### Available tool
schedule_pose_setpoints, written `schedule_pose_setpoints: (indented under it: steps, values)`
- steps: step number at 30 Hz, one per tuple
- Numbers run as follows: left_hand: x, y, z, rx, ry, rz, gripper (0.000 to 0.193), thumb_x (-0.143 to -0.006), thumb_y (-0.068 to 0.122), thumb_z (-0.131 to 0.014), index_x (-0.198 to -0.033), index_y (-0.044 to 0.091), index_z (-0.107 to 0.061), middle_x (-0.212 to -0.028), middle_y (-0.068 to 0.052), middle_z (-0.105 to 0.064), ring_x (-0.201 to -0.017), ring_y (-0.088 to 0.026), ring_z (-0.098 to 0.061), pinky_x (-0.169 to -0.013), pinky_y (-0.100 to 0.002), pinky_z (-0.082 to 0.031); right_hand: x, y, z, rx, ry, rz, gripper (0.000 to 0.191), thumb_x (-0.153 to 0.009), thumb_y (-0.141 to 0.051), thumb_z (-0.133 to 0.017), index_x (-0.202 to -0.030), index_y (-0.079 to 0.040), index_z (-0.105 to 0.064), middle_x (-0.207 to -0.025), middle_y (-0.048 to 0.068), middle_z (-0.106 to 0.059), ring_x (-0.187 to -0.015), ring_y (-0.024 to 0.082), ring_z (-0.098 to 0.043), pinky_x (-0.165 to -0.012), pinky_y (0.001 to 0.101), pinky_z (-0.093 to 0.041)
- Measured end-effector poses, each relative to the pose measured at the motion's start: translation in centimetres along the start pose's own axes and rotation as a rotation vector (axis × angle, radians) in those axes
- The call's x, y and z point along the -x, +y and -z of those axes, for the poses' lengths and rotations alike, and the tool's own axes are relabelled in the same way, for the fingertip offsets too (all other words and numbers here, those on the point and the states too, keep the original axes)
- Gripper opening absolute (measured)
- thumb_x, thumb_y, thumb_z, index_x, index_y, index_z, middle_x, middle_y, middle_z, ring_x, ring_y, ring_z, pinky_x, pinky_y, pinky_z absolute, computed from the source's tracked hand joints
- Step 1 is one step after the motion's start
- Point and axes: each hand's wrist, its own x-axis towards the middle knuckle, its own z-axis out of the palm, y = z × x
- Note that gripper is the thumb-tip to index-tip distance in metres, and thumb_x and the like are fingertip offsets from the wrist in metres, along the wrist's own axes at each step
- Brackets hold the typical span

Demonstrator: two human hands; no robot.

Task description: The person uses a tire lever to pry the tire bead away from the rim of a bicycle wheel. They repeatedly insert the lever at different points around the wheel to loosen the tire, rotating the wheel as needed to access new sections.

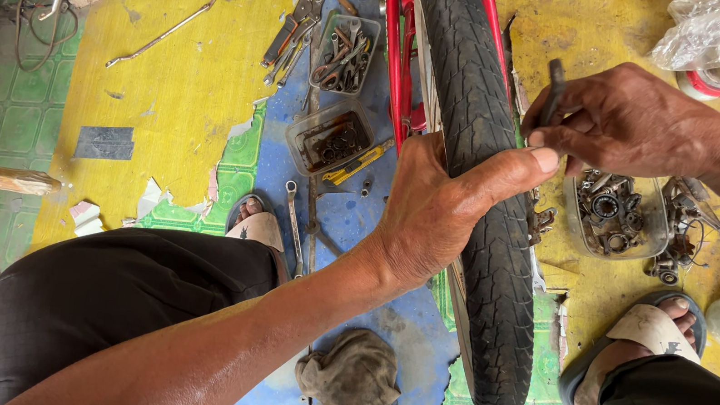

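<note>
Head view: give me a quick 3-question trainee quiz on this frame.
1. True or false: the left hand rests on the black tyre.
2. What does the right hand hold? A) a small dark tool B) a yellow-handled cutter C) a grey rag
3. Fill in: the wrench lies on the floor beside the person's ____ foot.

Key
1. True. The palm lies on the tread, with the thumb stretched across it.
2. A. The small dark tool is pinched in the fingers right by the tyre's edge; the rag lies on the floor.
3. Left, the sandalled foot by the blue floor patch.
</note>
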Motion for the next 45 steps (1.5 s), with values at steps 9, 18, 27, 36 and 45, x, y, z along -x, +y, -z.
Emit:
schedule_pose_setpoints:
  steps: [9, 18, 27, 36, 45]
  values:
    - [-0.1, -1.9, 0.8, -0.559, -0.061, -0.528, 0.019, -0.105, 0.021, -0.067, -0.121, 0.012, -0.072, -0.104, -0.004, -0.077, -0.091, -0.011, -0.077, -0.08, -0.024, -0.063, -3.2, 5.0, -2.2, -0.371, 0.119, -0.012, 0.028, -0.099, -0.025, -0.063, -0.096, 0.001, -0.071, -0.073, 0.016, -0.073, -0.063, 0.021, -0.071, -0.06, 0.0352, -0.06]
    - [-0.2, -2.6, 0.5, -0.219, -0.028, -0.175, 0.009, -0.104, 0.01, -0.072, -0.113, 0.009, -0.072, -0.09, -0.009, -0.075, -0.078, -0.02, -0.076, -0.066, -0.032, -0.065, -10.3, 11.0, -10.3, -1.103, -0.107, -0.52, 0.03, -0.1, -0.019, -0.057, -0.116, 0.005, -0.066, -0.107, 0.018, -0.068, -0.085, 0.02, -0.067, -0.084, 0.0314, -0.06]
    - [0.1, -1.2, 0.2, -0.187, -0.029, -0.224, 0.029, -0.095, 0.025, -0.071, -0.108, -0.001, -0.075, -0.091, -0.009, -0.078, -0.081, -0.014, -0.075, -0.069, -0.028, -0.063, -10.4, 12.3, -8.1, -1.224, 0.063, -0.45, 0.023, -0.108, -0.02, -0.066, -0.114, 0.002, -0.069, -0.086, 0.007, -0.065, -0.058, 0.008, -0.047, -0.048, 0.0227, -0.039]
    - [0.2, 0.4, -0.1, 0.019, 0.02, -0.003, 0.034, -0.091, 0.03, -0.074, -0.1, -0.003, -0.076, -0.086, -0.009, -0.077, -0.076, -0.013, -0.072, -0.066, -0.031, -0.06, -1.2, 5.3, 0.6, -0.272, 0.243, -0.055, 0.027, -0.107, -0.016, -0.056, -0.106, 0.008, -0.07, -0.085, 0.021, -0.074, -0.068, 0.026, -0.075, -0.062, 0.0397, -0.062]
    - [0.3, -1.1, 0.4, -0.241, -0.046, -0.244, 0.023, -0.1, 0.025, -0.07, -0.114, 0.007, -0.075, -0.095, -0.006, -0.077, -0.079, -0.011, -0.075, -0.068, -0.026, -0.063, 0.2, 1.4, 0.4, -0.052, 0.097, -0.022, 0.031, -0.099, -0.025, -0.069, -0.096, 0.004, -0.077, -0.081, 0.017, -0.081, -0.073, 0.021, -0.081, -0.067, 0.0351, -0.067]
